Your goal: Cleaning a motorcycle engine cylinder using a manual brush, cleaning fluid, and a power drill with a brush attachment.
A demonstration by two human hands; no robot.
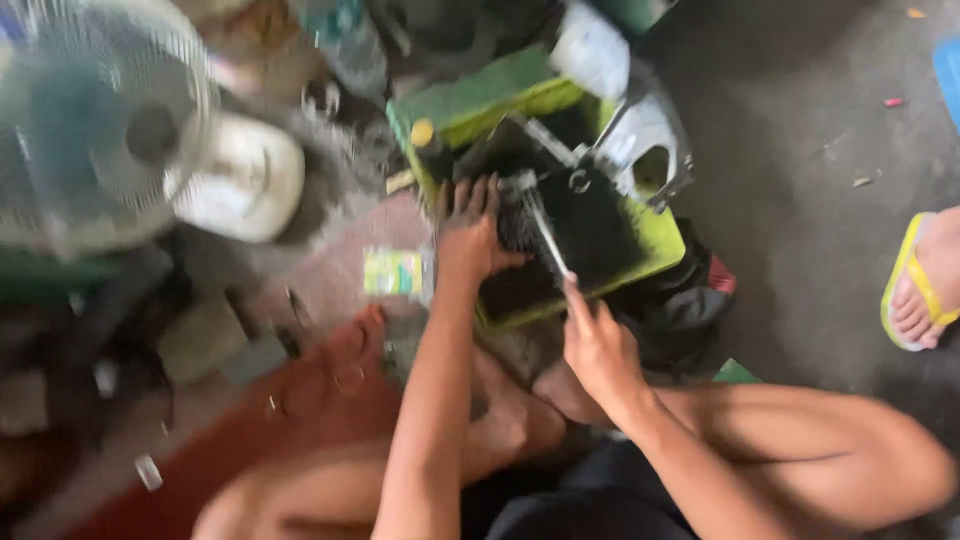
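Toothbrush (548, 238), pale handle, bristle end blurred: held in the right hand (598, 350), fingers closed round the lower handle, head angled up and left onto a dark ribbed part (520, 215) inside the green tray (660, 250). Left hand (470, 235): palm down on the ribbed part at the tray's left edge, fingers spread and curled over it; whether it grips or only presses cannot be told. Tray: lime-green plastic, blackened inside, resting on the floor (800, 200) ahead of the person's knees. Grey metal casting (640, 135): at the tray's far right corner, leaning over the rim. Yellow cap (423, 132): at the tray's far left corner. Small green-and-yellow packet (395, 272): on the floor just beside the tray's left edge. Electric fan (95, 120): upper left, well apart from the tray, white object (250, 180) beside it. Another person's foot in a yellow sandal (925, 285): far right edge, well apart from both hands
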